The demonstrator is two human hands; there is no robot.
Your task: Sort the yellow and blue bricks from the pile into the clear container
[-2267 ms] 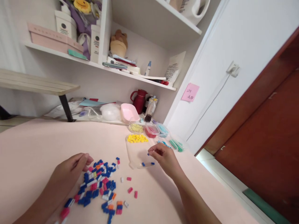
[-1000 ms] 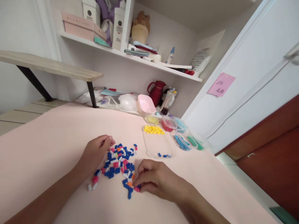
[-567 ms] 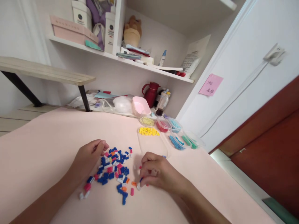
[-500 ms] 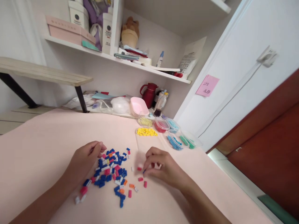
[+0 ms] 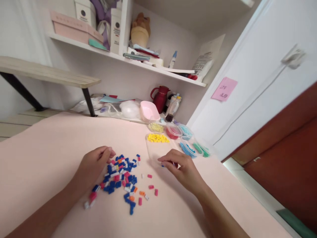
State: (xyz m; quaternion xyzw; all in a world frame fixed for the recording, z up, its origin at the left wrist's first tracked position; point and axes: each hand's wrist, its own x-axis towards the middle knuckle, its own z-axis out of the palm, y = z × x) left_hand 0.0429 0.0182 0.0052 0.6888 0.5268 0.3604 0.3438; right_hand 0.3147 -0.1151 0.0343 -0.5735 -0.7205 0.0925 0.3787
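Several small toy building bricks [image 5: 131, 180] in blue, white, pink and orange lie in a loose pile on the pink table. At the left edge of the pile rests my left hand [image 5: 95, 162], its fingers curled closed; anything inside them is hidden. My right hand [image 5: 182, 167] is held above the table, right of the pile. Thumb and index finger pinch a small blue brick [image 5: 162, 165], which shows only at its edge. Something dark shows under the curled fingers, too covered to name. Below this hand lie a few single pink bricks [image 5: 151, 187].
Yellow bricks [image 5: 158, 138] lie in a clear tray beyond my right hand. Clear tubs of red pieces [image 5: 173, 133], blue pieces [image 5: 187, 150] and green pieces [image 5: 201, 150] stand near the wall. Behind them are a pink bowl [image 5: 150, 111] and a red jug [image 5: 160, 99]. A shelf [image 5: 109, 54] hangs above.
My right hand has moved away from the loose pink bricks, rightward and toward the tubs, with the blue brick still pinched. The left hand has stayed beside the pile. The view has shifted slightly.
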